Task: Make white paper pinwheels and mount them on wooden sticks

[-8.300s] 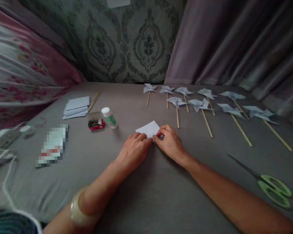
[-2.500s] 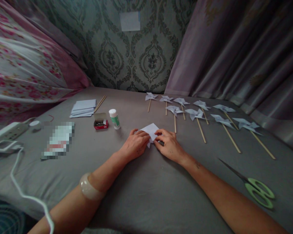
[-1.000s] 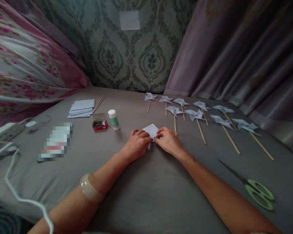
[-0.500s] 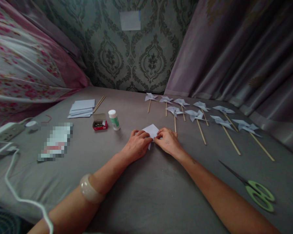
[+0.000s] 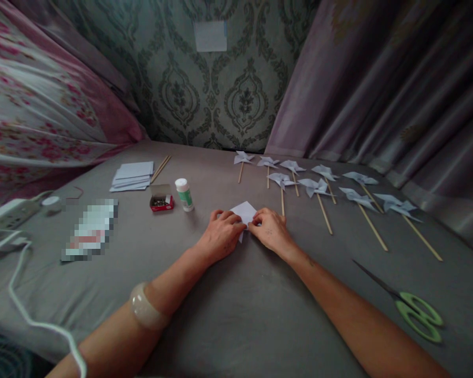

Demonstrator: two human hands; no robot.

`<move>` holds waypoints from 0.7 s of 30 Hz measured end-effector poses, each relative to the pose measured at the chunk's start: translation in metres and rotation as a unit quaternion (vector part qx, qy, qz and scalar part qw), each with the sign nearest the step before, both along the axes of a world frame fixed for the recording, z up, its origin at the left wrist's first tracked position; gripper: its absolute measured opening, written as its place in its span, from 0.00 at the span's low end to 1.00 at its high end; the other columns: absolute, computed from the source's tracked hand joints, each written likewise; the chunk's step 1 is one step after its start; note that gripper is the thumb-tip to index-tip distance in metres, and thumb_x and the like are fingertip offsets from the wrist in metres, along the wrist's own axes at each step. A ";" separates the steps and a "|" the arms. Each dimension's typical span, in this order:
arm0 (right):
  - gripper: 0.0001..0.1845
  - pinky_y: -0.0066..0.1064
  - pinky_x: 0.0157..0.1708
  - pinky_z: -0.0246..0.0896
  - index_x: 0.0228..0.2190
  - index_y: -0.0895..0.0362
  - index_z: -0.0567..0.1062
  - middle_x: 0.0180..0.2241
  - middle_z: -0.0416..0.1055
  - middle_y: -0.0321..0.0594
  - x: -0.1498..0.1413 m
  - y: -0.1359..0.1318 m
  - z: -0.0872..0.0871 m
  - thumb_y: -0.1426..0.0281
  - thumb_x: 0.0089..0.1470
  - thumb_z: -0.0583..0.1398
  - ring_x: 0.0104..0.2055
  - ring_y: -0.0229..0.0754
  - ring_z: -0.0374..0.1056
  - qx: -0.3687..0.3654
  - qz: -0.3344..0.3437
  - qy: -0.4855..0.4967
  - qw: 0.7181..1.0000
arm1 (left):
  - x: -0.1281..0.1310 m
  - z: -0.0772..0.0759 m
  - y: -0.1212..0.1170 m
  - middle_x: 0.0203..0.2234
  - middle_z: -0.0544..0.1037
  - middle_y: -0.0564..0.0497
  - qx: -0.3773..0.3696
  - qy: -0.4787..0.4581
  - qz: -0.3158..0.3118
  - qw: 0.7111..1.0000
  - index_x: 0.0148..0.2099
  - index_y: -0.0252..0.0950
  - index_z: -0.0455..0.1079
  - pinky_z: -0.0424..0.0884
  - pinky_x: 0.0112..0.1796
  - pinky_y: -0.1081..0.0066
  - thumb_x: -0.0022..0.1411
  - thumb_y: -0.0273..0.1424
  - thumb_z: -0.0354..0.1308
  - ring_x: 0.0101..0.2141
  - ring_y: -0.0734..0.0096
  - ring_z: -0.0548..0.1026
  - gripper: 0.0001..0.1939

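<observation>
A small piece of white paper [image 5: 246, 211] lies on the grey cloth between my two hands, one corner pointing away from me. From the left, my left hand [image 5: 225, 231] presses and grips its edge with curled fingers. My right hand [image 5: 271, 227] pinches the paper's right side between thumb and fingers. The fingertips of both hands nearly meet and hide the near part of the sheet. A small tip of paper shows below the left fingers. Beyond my left hand stands a glue stick [image 5: 184, 195] with a white cap.
Paper pinwheels [image 5: 314, 187] on sticks lie in rows at the right. Green-handled scissors [image 5: 415, 314] rest nearer me. Leftward are a small red box [image 5: 161, 203] of metal pins, stacked paper [image 5: 132, 176], wooden sticks [image 5: 161, 169], a power strip [image 5: 11, 215] and a white cable [image 5: 39, 324].
Both hands stay on the paper in almost the same place. The whole view has shifted very slightly; nothing else visibly differs.
</observation>
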State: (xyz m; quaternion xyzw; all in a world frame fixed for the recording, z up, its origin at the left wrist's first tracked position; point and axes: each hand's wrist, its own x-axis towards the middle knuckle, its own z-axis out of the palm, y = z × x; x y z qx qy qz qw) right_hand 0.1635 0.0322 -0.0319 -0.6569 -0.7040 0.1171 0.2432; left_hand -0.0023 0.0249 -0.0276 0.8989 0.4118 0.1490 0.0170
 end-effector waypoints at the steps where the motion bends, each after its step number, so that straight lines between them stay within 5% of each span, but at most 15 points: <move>1: 0.06 0.38 0.44 0.53 0.21 0.55 0.76 0.36 0.75 0.40 0.000 0.000 -0.001 0.70 0.47 0.62 0.42 0.44 0.69 0.004 0.000 0.001 1.000 | 0.000 0.000 0.000 0.45 0.77 0.47 0.002 0.000 0.001 1.000 0.45 0.41 0.74 0.55 0.50 0.53 0.64 0.27 0.49 0.48 0.59 0.70 0.13; 11: 0.13 0.39 0.47 0.50 0.35 0.56 0.78 0.40 0.73 0.43 0.011 -0.019 -0.010 0.77 0.52 0.55 0.43 0.45 0.65 0.160 0.070 -0.034 0.984 | 0.001 0.001 -0.005 0.46 0.77 0.47 0.008 0.014 0.018 1.000 0.46 0.41 0.74 0.52 0.51 0.52 0.64 0.27 0.49 0.49 0.57 0.68 0.14; 21: 0.15 0.41 0.50 0.48 0.38 0.54 0.79 0.46 0.70 0.44 0.008 -0.021 -0.010 0.76 0.54 0.55 0.49 0.47 0.60 0.162 0.124 -0.101 0.974 | 0.002 -0.001 -0.005 0.43 0.77 0.46 0.017 0.020 0.019 0.999 0.46 0.41 0.73 0.52 0.50 0.52 0.64 0.27 0.48 0.49 0.57 0.67 0.14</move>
